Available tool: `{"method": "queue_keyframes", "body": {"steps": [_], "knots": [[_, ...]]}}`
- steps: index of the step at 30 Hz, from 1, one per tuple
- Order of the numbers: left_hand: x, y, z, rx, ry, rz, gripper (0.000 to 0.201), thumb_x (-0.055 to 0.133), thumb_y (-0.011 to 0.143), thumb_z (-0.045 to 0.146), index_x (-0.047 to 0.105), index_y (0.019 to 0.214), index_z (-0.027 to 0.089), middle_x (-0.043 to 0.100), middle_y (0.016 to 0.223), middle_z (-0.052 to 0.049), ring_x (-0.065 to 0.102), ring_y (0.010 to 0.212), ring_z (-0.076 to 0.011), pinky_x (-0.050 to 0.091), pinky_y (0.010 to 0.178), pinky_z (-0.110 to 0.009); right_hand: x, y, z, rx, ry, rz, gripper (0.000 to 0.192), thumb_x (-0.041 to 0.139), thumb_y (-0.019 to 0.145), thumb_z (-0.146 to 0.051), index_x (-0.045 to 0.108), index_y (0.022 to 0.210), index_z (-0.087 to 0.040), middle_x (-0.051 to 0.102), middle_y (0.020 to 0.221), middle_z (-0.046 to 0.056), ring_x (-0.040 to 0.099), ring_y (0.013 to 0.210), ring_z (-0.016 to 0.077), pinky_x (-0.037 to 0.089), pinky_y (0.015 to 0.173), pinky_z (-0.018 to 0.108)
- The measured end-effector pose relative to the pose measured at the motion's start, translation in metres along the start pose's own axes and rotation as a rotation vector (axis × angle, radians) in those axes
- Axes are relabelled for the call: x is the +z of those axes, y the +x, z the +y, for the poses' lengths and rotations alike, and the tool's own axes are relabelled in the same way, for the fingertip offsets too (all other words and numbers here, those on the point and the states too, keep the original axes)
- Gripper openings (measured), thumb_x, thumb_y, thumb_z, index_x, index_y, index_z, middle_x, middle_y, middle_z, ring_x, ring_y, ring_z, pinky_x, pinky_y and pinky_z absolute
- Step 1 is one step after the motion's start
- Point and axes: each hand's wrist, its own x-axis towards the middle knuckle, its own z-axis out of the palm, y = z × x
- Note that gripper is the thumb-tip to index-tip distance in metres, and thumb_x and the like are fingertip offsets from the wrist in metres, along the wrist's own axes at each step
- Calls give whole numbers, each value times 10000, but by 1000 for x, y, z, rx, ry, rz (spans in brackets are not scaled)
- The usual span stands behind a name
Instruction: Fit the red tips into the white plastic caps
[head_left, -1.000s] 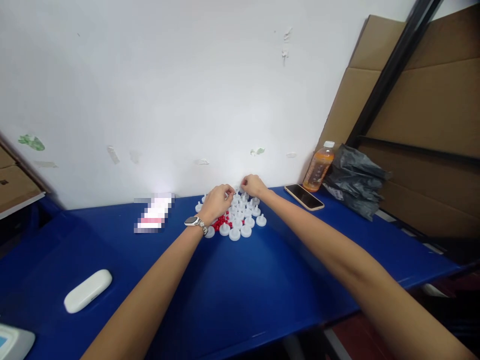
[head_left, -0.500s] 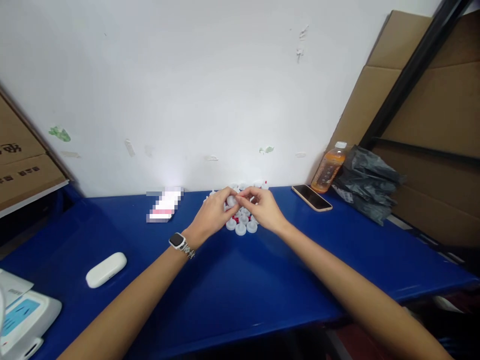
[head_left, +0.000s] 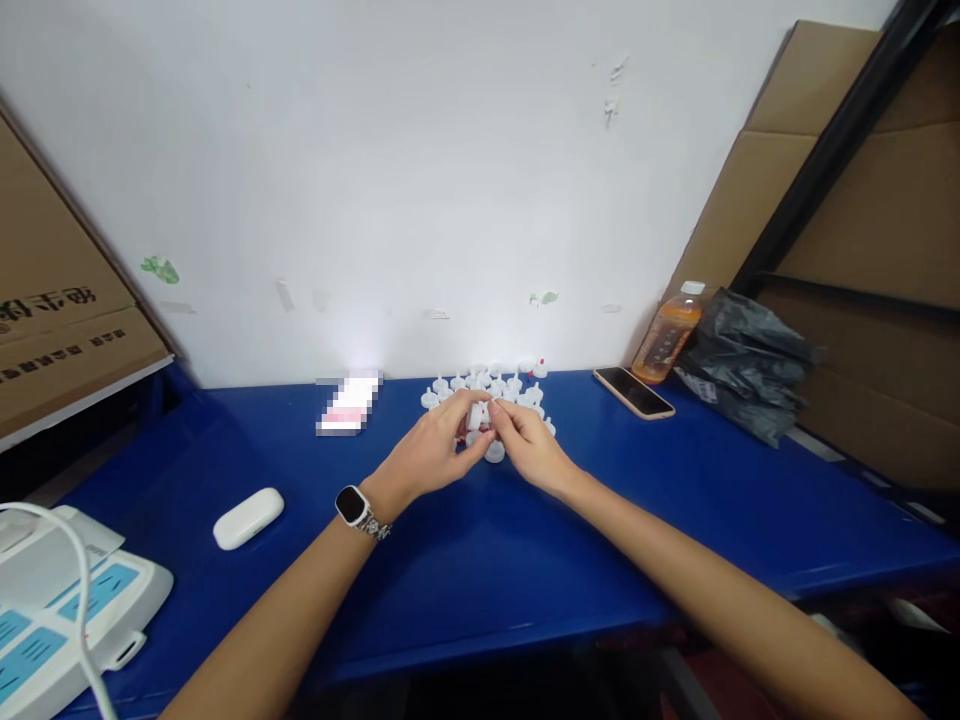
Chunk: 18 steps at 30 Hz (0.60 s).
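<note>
My left hand [head_left: 433,442] is closed around a white plastic nozzle cap [head_left: 476,416], which is tipped sideways between thumb and fingers. On the cap's right, my right hand [head_left: 534,446] pinches at its narrow tip. A speck of red shows near those fingertips, too small to make out. Under and behind both hands, several similar white nozzle caps [head_left: 440,383] stand on the blue table [head_left: 480,580], spouts mostly upward. One cap at the back right has a red tip [head_left: 541,364]. Small red pieces lie among the caps, partly hidden by my hands.
To the right lie a phone [head_left: 634,392], a bottle of orange drink [head_left: 670,335] and a dark plastic bag [head_left: 750,365]. A blurred-out bright item [head_left: 351,403], a white oval case [head_left: 249,518] and a power strip [head_left: 105,605] with its cable are on the left. A white wall stands behind.
The view has shifted left, showing more of the power strip. Both hands have come slightly lower and closer to me, uncovering more caps behind them. The held cap is turned more sideways.
</note>
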Motion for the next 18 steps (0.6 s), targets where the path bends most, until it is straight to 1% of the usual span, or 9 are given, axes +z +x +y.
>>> {"method": "queue_keyframes", "body": {"steps": [2,3,7,10,12,13,15,18], "knots": [[-2,0,3,14,-11,5,357,508,957,347,476,1291,225,619,958,-35,584,763,-155,479,743,-307,-2,0,0,25,40,39,447,374,986,-547,402,687,-217,390,614,-38,384,567,125,334,560,261],[-2,0,4,17,-17,2,347,494,968,352,477,1289,223,619,947,-31,582,759,-151,476,740,-302,-3,0,0,39,59,50,451,378,984,-552,391,680,-219,372,609,-40,370,557,124,327,551,262],[-1,0,5,27,6,-35,325,459,989,423,501,1234,214,625,937,-31,587,765,-152,474,723,-298,-5,-3,-3,54,78,26,435,372,987,-553,433,714,-219,385,632,-36,374,561,127,332,553,262],[2,0,4,65,110,-37,319,439,991,443,510,1170,189,616,939,-49,590,777,-172,483,717,-318,-3,-5,-6,17,25,32,440,364,987,-560,467,735,-214,426,653,-24,401,590,132,346,574,265],[4,1,3,123,216,-17,298,406,998,421,511,1107,165,608,947,-75,592,810,-197,492,727,-343,1,-4,-6,13,31,48,461,370,974,-588,471,728,-211,444,649,-17,416,593,134,354,571,269],[4,1,2,160,271,-4,289,390,1001,402,507,1093,154,605,962,-92,596,844,-213,499,743,-357,3,-4,-7,33,65,49,476,379,960,-614,469,721,-212,440,632,-17,413,577,133,352,554,269],[6,1,1,228,357,26,280,370,1003,360,490,1120,136,599,1013,-126,602,933,-243,512,786,-379,6,-2,-7,127,194,30,509,409,911,-682,440,699,-220,386,565,-35,364,506,122,326,490,263],[9,1,-3,301,414,82,321,375,1005,337,420,1250,134,590,1098,-152,607,1021,-257,531,812,-386,8,-2,-13,303,414,2,542,489,831,-735,359,669,-234,255,500,-79,236,429,89,239,419,230]]}}
